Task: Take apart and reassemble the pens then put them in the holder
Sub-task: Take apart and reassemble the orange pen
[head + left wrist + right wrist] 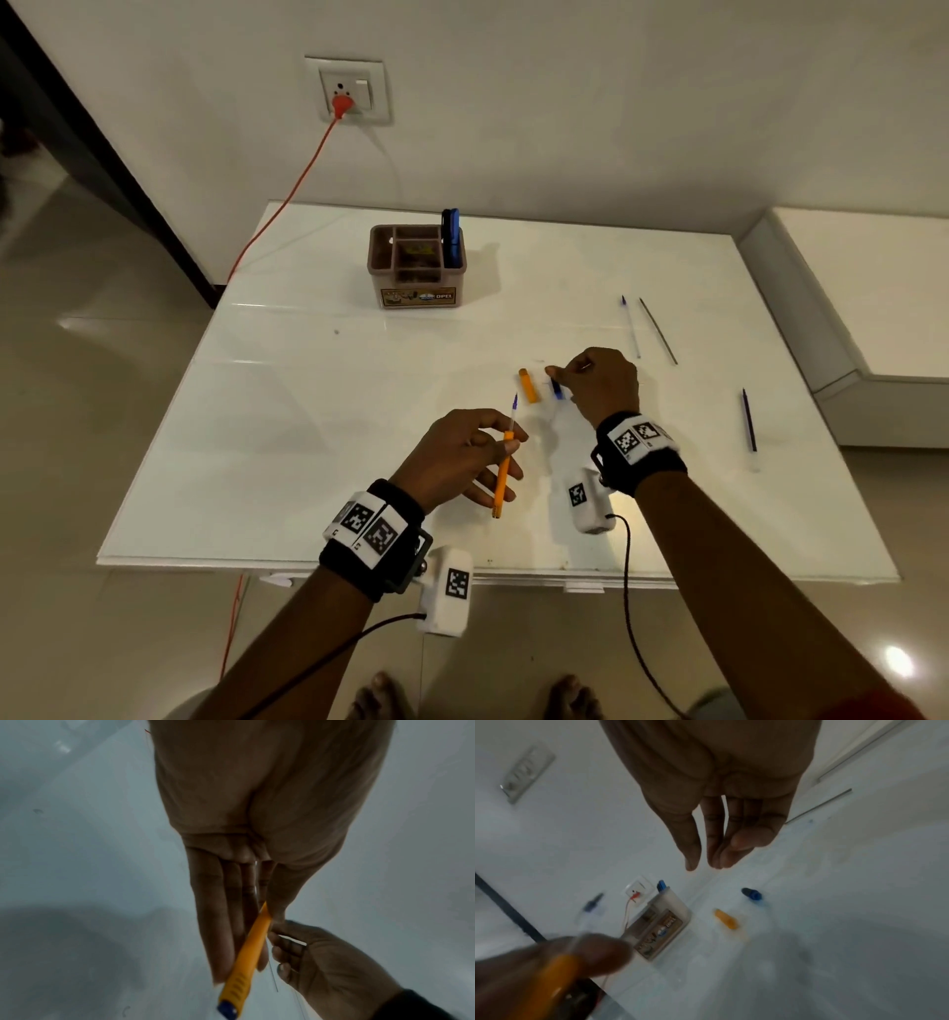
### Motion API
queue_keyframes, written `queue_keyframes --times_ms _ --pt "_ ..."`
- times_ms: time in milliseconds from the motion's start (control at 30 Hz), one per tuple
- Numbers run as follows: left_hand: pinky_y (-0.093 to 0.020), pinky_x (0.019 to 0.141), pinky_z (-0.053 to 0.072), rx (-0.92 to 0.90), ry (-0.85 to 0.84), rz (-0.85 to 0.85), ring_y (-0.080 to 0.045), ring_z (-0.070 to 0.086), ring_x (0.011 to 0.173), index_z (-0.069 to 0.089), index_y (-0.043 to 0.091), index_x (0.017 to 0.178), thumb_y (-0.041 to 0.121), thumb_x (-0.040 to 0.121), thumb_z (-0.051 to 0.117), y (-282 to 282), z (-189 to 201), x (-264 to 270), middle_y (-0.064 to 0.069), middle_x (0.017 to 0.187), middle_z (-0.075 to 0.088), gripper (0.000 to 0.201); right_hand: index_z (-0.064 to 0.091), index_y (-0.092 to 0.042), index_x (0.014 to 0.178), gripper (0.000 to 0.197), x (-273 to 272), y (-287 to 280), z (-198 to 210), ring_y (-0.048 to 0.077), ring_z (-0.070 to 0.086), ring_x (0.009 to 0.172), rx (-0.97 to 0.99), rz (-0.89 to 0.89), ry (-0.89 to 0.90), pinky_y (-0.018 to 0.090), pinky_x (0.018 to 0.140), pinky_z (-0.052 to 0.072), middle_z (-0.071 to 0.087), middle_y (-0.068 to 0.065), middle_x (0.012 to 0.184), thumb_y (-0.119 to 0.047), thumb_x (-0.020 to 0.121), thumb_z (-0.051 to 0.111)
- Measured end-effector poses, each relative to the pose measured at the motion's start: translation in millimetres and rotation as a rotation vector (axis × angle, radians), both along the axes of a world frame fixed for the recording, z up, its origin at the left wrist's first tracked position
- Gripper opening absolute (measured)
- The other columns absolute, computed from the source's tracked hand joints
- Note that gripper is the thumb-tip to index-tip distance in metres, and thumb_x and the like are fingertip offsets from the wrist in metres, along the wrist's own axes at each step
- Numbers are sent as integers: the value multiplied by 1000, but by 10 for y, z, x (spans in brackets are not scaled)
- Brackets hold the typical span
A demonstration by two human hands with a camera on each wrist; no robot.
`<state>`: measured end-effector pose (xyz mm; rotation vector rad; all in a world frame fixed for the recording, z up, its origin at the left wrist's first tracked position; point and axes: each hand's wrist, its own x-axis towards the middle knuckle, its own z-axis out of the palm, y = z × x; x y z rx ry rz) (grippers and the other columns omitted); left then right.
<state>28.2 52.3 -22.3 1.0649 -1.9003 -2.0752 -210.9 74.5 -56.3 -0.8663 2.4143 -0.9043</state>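
Observation:
My left hand (508,444) grips an orange pen barrel (502,475) above the table's front part. A clear refill with a blue tip (514,406) sticks out of its top. In the left wrist view the barrel (246,953) lies slanted across my fingers and ends in a blue plug (227,1008). My right hand (560,377) hovers open just over a small blue pen piece (557,389), holding nothing; its fingers (718,841) are straight. An orange cap (529,386) lies just left of the blue piece. The brown holder (416,267) stands at the back with blue pens (451,236) in it.
Two thin refills (630,326) (658,331) lie at the right back of the white table (308,437). A blue pen part (748,421) lies near the right edge. An orange cable (287,205) runs from the wall socket past the table's left side.

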Motion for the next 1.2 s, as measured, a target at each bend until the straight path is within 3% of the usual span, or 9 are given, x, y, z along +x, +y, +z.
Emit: queue_keyframes --times_ms 167,300,433,600,800,933,1067,1133,1200 --pt "-46 70 66 1 -2 -22 -36 79 79 67 15 118 24 104 59 69 32 -48 -15 93 79 19 77 -5 85 26 451 590 531 16 68 60 -208 71 -385 24 50 49 77 11 77 -30 84 83" --pt "-42 66 65 5 -3 -33 -35 79 79 64 13 122 21 104 59 131 44 -91 -17 94 79 21 80 -14 85 11 744 750 519 14 71 66 -202 163 -337 24 53 53 77 4 74 -24 81 85" --pt "-44 66 66 -2 -14 -16 -35 79 79 61 9 120 20 104 59 137 11 -127 -17 93 79 20 81 -15 79 9 809 728 405 21 75 72 -228 89 -302 33 60 59 77 3 73 -17 76 88" --pt "-39 66 65 -24 6 -19 -31 80 81 66 9 121 21 101 63 166 31 -228 -14 94 80 23 81 -7 80 3 719 741 448 18 74 69 -272 -17 -436 25 58 54 77 11 74 -10 81 81" --pt "-34 65 65 -48 -7 -31 -32 79 84 71 3 114 14 96 69 212 52 -423 -17 96 79 21 76 2 90 6 376 710 573 26 74 67 -327 -147 -513 28 56 56 77 18 79 -3 88 73" --pt "-34 65 65 -57 2 -52 -32 79 84 72 4 113 15 96 70 256 32 -519 -16 96 79 20 75 4 90 6 -86 558 670 24 69 58 -354 -197 -454 31 55 58 74 18 76 -1 88 72" --pt "-36 67 65 -52 -19 -34 -32 79 83 72 6 112 15 96 70 231 -33 -536 -15 95 79 18 71 0 70 19 -837 193 622 20 62 44 -278 -225 -266 32 53 57 71 19 71 8 86 65" --pt "-35 66 65 -50 -27 -31 -32 79 83 72 5 112 14 96 70 216 -41 -542 -15 94 79 18 70 -4 65 21 -1172 -28 550 22 64 47 -162 -199 -158 39 62 61 70 19 68 1 85 73" --pt "-34 65 65 -38 -28 -22 -32 79 83 72 5 112 14 96 71 206 -58 -563 -15 94 79 19 73 -2 73 15 -1430 -245 457 27 72 62 1 -126 -35 43 73 65 74 19 75 -11 81 83"
